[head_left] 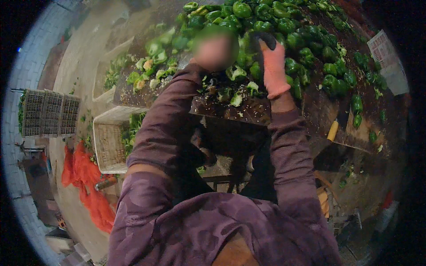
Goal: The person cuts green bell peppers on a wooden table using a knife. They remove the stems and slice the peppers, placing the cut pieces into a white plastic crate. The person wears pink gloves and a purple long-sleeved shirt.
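Note:
My left hand (214, 49) reaches over the near side of a large heap of green bell peppers (242, 9). A smear hides its fingers and anything in them. To its right, my right hand (273, 66) wears a pinkish-orange knit glove with dark-coated fingers. Those fingers curl inward beside the peppers; what they close on, if anything, is hidden. Between and below the hands lie cut pepper pieces (236, 98) and pale scattered seeds on the dark work table (217, 107).
A yellow-handled knife (333, 131) lies at the table's right front edge. On the left, a white plastic crate (109, 144) holds green pieces. Stacked crates (51, 114) stand farther left, and red netting (84, 177) lies on the floor.

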A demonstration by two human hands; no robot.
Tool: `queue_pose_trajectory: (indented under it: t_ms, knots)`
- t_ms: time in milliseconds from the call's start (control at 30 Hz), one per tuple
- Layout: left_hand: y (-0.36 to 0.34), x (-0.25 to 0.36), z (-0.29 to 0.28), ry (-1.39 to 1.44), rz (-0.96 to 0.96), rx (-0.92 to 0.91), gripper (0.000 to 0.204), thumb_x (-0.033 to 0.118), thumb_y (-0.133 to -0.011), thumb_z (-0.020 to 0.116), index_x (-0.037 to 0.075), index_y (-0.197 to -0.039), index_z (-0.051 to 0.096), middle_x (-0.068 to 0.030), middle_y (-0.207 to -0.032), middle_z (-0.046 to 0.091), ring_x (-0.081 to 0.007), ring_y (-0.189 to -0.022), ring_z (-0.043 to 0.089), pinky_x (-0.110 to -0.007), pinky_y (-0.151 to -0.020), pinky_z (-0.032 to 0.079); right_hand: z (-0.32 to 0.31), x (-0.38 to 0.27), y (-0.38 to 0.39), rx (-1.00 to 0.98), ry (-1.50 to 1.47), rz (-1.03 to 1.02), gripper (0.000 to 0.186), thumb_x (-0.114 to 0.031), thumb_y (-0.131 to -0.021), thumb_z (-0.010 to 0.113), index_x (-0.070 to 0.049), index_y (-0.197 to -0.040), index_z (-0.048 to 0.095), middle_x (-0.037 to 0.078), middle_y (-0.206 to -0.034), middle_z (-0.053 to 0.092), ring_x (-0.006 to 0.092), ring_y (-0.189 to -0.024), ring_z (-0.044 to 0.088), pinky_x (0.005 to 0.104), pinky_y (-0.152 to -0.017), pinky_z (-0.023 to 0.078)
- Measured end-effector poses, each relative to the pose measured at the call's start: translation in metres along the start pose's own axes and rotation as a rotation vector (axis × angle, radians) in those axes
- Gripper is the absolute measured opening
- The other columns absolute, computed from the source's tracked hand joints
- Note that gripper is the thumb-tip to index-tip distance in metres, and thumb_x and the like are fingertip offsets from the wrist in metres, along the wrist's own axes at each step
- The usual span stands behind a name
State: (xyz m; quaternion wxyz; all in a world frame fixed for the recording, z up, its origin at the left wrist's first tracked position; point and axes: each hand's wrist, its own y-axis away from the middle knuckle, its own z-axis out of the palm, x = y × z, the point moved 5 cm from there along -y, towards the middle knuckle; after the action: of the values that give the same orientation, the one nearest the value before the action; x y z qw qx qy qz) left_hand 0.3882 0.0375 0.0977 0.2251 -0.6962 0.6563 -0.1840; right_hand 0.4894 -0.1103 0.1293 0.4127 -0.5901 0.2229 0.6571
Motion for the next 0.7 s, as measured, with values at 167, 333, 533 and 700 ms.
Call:
queue_pose_trajectory:
  t_ms: [167, 333, 533, 700]
  knots:
    - [0.024, -0.014, 0.013, 0.350, -0.029, 0.082, 0.037, 0.030, -0.085, 0.060, 0.007, -0.114, 0.054, -0.0130, -0.108, 0.056, -0.0287, -0.094, 0.056, -0.041, -0.081, 0.047, 0.003, 0.034, -0.006, -0.045, -0.035, 0.027, 0.022, -0.010, -0.085, 0.062, 0.000, -0.104, 0.065, 0.006, -0.092, 0.067, 0.0170, -0.082, 0.059, 0.0322, -0.077, 0.047]
    - [0.022, -0.025, 0.035, 0.026, -0.127, -0.204, 0.050, 0.031, -0.084, 0.065, 0.008, -0.126, 0.052, -0.0138, -0.122, 0.056, -0.0276, -0.110, 0.055, -0.038, -0.094, 0.045, 0.002, 0.036, 0.003, -0.041, 0.044, 0.126, 0.028, -0.016, -0.086, 0.063, 0.001, -0.109, 0.061, 0.010, -0.098, 0.067, 0.0202, -0.086, 0.061, 0.0349, -0.080, 0.047]
    - [0.012, 0.015, -0.035, 0.232, -0.145, 0.051, 0.046, 0.026, -0.079, 0.069, 0.007, -0.118, 0.053, -0.0094, -0.108, 0.055, -0.0264, -0.095, 0.056, -0.038, -0.080, 0.047, 0.010, 0.019, 0.017, -0.195, 0.464, 0.032, 0.039, -0.026, -0.091, 0.058, 0.000, -0.119, 0.055, 0.018, -0.112, 0.063, 0.0328, -0.105, 0.059, 0.0382, -0.089, 0.046]
    - [0.031, 0.067, -0.091, 0.163, -0.116, 0.217, 0.019, 0.016, -0.073, 0.068, 0.007, -0.087, 0.059, -0.0101, -0.082, 0.057, -0.0282, -0.072, 0.056, -0.040, -0.060, 0.045, 0.039, 0.014, 0.048, -0.446, 0.360, -0.212, 0.041, -0.028, -0.090, 0.059, -0.002, -0.120, 0.053, 0.020, -0.109, 0.064, 0.0362, -0.104, 0.060, 0.0409, -0.088, 0.047]
